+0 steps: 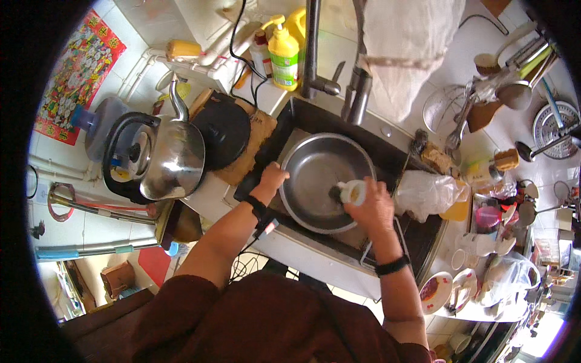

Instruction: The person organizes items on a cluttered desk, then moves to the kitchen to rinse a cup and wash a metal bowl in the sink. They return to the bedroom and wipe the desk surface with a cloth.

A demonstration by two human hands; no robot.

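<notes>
A wide stainless steel basin [313, 174] sits in the dark sink [308, 111]. My left hand [272, 178] grips the basin's left rim, with the fingers closed over the edge. In my right hand [373, 206] is a small white cup [355, 192], held over the right side of the basin. Something yellowish shows in the cup's mouth. Just left of the cup is a small dark blurred patch [336, 194]; I cannot tell what it is. The dark faucet [357, 97] stands behind the basin, its spout short of the rim.
Left of the sink, a steel kettle [174, 156] stands near a black round hotplate [222, 131]. A yellow pump bottle [283, 59] is behind. A plastic bag [426, 193] lies at the sink's right, and a patterned bowl [435, 292] sits on the right counter. A white cloth [411, 50] hangs above.
</notes>
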